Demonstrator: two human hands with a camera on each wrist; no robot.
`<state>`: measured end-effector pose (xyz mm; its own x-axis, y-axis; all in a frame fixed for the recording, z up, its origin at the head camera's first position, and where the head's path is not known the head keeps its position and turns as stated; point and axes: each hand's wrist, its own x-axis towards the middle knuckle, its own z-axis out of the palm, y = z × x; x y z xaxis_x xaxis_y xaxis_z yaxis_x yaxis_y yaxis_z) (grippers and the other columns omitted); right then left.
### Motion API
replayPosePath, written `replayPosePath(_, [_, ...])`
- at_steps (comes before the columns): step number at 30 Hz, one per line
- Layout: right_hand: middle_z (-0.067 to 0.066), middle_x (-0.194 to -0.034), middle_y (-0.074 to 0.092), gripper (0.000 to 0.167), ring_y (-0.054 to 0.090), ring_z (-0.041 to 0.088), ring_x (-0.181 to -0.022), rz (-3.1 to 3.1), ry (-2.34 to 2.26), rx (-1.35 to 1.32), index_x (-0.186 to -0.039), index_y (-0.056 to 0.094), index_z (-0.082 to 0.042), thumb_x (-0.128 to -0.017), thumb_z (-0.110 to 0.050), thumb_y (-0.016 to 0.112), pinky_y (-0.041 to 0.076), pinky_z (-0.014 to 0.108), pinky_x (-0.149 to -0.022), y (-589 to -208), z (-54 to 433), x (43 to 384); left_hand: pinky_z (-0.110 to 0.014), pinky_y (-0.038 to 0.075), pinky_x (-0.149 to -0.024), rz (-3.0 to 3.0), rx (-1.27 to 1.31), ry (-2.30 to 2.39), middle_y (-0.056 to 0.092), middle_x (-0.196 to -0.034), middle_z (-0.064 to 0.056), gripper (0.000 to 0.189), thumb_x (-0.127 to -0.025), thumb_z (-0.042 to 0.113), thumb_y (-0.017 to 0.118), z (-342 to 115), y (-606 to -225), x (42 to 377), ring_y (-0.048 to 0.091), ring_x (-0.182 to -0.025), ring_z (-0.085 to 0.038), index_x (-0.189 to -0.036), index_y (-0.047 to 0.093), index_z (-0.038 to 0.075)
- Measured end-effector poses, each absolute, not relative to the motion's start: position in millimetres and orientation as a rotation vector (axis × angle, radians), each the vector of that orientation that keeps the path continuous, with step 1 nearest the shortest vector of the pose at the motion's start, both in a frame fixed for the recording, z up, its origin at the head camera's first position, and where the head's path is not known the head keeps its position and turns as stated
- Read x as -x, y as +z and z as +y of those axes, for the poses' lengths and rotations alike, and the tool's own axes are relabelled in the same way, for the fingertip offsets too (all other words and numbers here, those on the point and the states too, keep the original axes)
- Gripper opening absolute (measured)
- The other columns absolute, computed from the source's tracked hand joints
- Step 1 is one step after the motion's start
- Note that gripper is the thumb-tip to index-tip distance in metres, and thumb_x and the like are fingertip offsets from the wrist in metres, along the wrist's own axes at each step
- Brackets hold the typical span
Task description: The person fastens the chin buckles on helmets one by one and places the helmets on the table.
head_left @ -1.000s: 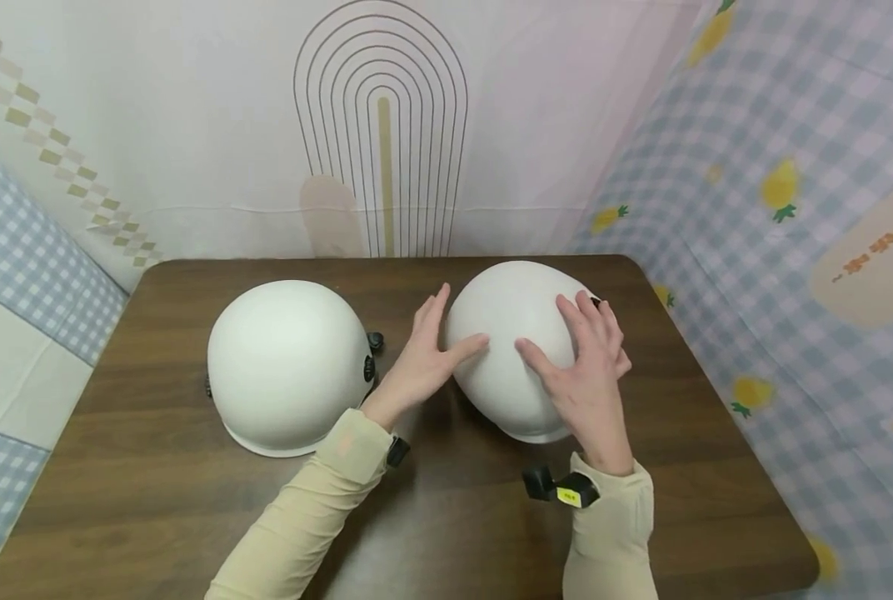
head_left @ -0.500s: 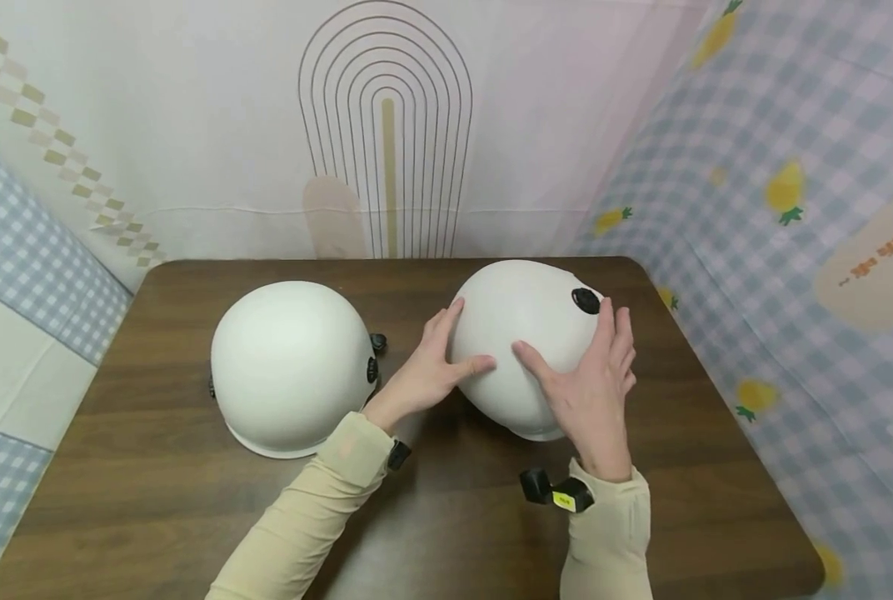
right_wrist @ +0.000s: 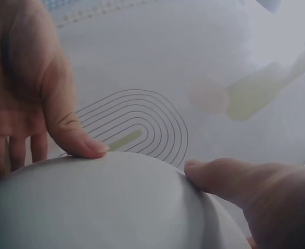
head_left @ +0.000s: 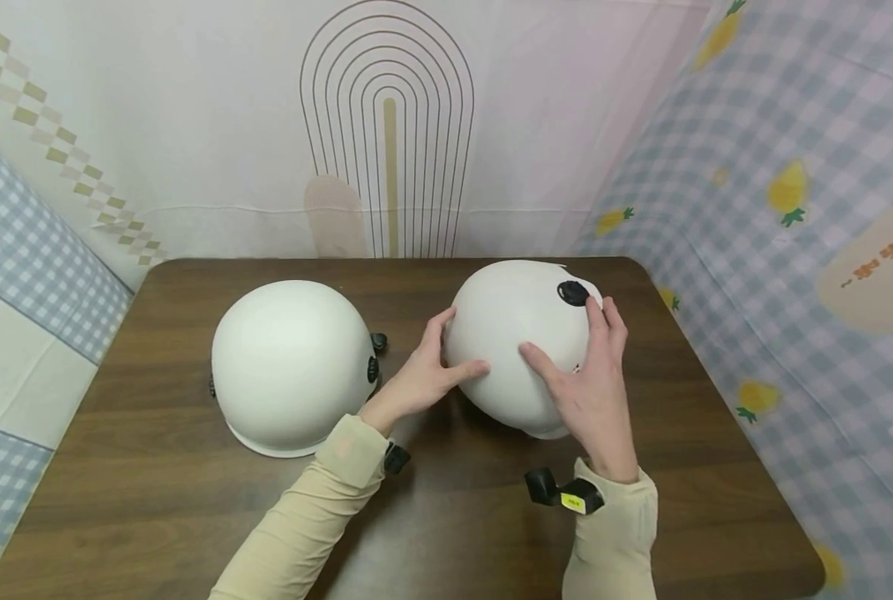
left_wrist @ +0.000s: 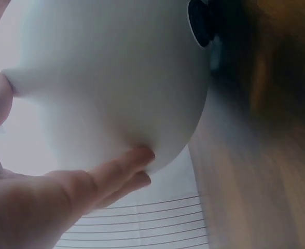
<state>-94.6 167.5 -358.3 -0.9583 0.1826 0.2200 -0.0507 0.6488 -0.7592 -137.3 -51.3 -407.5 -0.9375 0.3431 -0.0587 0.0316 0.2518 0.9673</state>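
Note:
A white helmet [head_left: 517,325] rests tilted on the right part of the table, its black round knob [head_left: 572,292] showing at the upper right. My left hand [head_left: 421,375] holds its left side, thumb on the shell and fingers round the flank. On the right side, my right hand [head_left: 595,387] grips the same helmet with thumb and fingers spread apart, fingertips right at the knob. Close up in the left wrist view, the fingers [left_wrist: 121,168] press along the smooth shell. Both thumbs touch the dome in the right wrist view. The helmet's inside is hidden.
A second white helmet [head_left: 289,358], dome up with black fittings [head_left: 372,369] on its side, stands to the left on the brown wooden table [head_left: 461,533]. Behind hangs a white patterned cloth [head_left: 214,125]; a blue checked cloth [head_left: 724,192] borders the right.
Between my hands the right helmet has turned, bringing its black knob into view and then a little left. My right fingers moved outward, then back in against the shell. The left helmet stays put.

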Motion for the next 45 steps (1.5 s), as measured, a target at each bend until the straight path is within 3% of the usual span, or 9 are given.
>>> replayPosePath(5, [-0.001, -0.160, 0.012, 0.108, 0.029, 0.031, -0.138, -2.571, 1.310, 0.176, -0.157, 0.009, -0.027, -0.077, -0.058, 0.074, 0.030, 0.059, -0.105, -360, 166, 93, -0.047, 0.034, -0.108, 2.103, -0.351, 1.839, 0.018, -0.158, -0.005, 0.101, -0.084, 0.034, 0.077, -55, -411, 136, 0.030, -0.140, -0.021, -0.155, 0.008, 0.016])
replayPosePath(9, [0.003, -0.158, 0.017, 0.113, 0.034, 0.028, -0.137, -2.590, 1.364, 0.248, -0.157, 0.004, -0.027, -0.075, -0.062, 0.074, 0.032, 0.056, -0.104, -361, 163, 91, -0.046, 0.036, -0.106, 2.066, -0.308, 1.830, 0.023, -0.155, -0.009, 0.103, -0.081, 0.039, 0.079, -56, -415, 135, 0.034, -0.138, -0.022, -0.153, 0.009, 0.015])
replayPosePath(18, [0.005, -0.154, 0.028, 0.105, 0.036, 0.027, -0.134, -2.632, 1.360, 0.188, -0.156, 0.017, -0.023, -0.077, -0.062, 0.072, 0.033, 0.053, -0.104, -363, 159, 90, -0.046, 0.033, -0.108, 2.050, -0.260, 1.854, 0.019, -0.157, -0.015, 0.102, -0.084, 0.037, 0.076, -51, -418, 133, 0.030, -0.141, -0.027, -0.152, 0.005, 0.009])
replayPosePath(25, [0.006, -0.148, 0.038, 0.094, 0.044, 0.029, -0.127, -2.682, 1.355, 0.093, -0.151, 0.033, -0.017, -0.079, -0.061, 0.071, 0.037, 0.052, -0.101, -367, 153, 88, -0.049, 0.028, -0.111, 2.003, -0.243, 1.874, 0.008, -0.161, -0.008, 0.114, -0.084, 0.043, 0.075, -55, -430, 135, 0.027, -0.142, -0.030, -0.155, -0.013, 0.026])
replayPosePath(29, [0.004, -0.142, 0.045, 0.088, 0.048, 0.027, -0.120, -2.685, 1.377, 0.063, -0.147, 0.040, -0.015, -0.079, -0.060, 0.071, 0.040, 0.051, -0.098, -368, 149, 86, -0.048, 0.027, -0.111, 2.028, -0.239, 1.869, 0.006, -0.162, -0.003, 0.113, -0.082, 0.048, 0.075, -57, -432, 136, 0.026, -0.143, -0.026, -0.156, -0.008, 0.027])
replayPosePath(34, [0.003, -0.137, 0.048, 0.085, 0.051, 0.025, -0.117, -2.728, 1.419, 0.022, -0.145, 0.041, -0.016, -0.080, -0.061, 0.070, 0.043, 0.049, -0.096, -371, 146, 82, -0.050, 0.024, -0.112, 2.202, -0.158, 1.719, 0.013, -0.159, -0.012, 0.112, -0.079, 0.062, 0.069, -59, -427, 135, 0.022, -0.144, -0.028, -0.157, 0.003, 0.018])
replayPosePath(37, [0.006, -0.137, 0.049, 0.087, 0.052, 0.026, -0.117, -2.784, 1.436, 0.027, -0.146, 0.040, -0.015, -0.080, -0.063, 0.068, 0.044, 0.049, -0.096, -372, 144, 81, -0.049, 0.030, -0.109, 2.239, -0.142, 1.717, 0.023, -0.155, -0.012, 0.109, -0.078, 0.066, 0.068, -61, -428, 137, 0.032, -0.139, -0.029, -0.157, 0.012, 0.014])
replayPosePath(41, [0.011, -0.139, 0.050, 0.087, 0.052, 0.028, -0.120, -2.833, 1.443, 0.007, -0.148, 0.037, -0.013, -0.083, -0.065, 0.063, 0.043, 0.049, -0.097, -372, 143, 79, -0.048, 0.032, -0.108, 2.175, -0.130, 1.819, 0.029, -0.154, -0.012, 0.104, -0.083, 0.058, 0.068, -62, -429, 139, 0.036, -0.138, -0.028, -0.157, 0.011, 0.013])
replayPosePath(45, [0.009, -0.139, 0.052, 0.076, 0.053, 0.023, -0.123, -2.786, 1.513, -0.107, -0.146, 0.042, -0.013, -0.089, -0.060, 0.059, 0.044, 0.046, -0.099, -371, 145, 77, -0.048, 0.024, -0.113, 2.129, -0.085, 1.888, 0.018, -0.159, -0.011, 0.090, -0.093, 0.060, 0.052, -63, -424, 140, 0.022, -0.144, -0.026, -0.158, 0.006, 0.018])
